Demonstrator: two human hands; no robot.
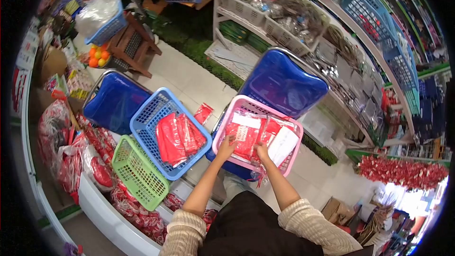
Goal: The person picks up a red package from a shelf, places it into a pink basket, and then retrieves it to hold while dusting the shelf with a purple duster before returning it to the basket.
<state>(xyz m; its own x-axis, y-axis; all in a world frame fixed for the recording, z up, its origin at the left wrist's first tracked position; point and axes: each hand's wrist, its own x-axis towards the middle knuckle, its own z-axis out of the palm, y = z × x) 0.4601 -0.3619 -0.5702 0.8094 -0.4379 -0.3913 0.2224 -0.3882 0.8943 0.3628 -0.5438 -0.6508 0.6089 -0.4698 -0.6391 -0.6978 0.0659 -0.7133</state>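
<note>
A pink basket (299, 141) rests in front of me on a blue chair. Inside it lie red and white items in clear plastic, among them a white packet (283, 143). My left hand (226, 147) grips the left edge of a red plastic packet (244, 141) with white print. On that packet's right side, the fingers of my right hand (261, 151) are closed. Clear plastic hangs over the basket's near rim below my right hand. To the left, a blue basket (137, 122) holds several red packets (176, 137) in clear wrapping.
A green basket (137, 170) leans beside the blue one, above a white bin (102, 211) of red-and-white goods. One red packet (203, 113) lies beyond the baskets. Blue chair backs (284, 83) stand ahead. Shelves with crates (289, 33) run along the right.
</note>
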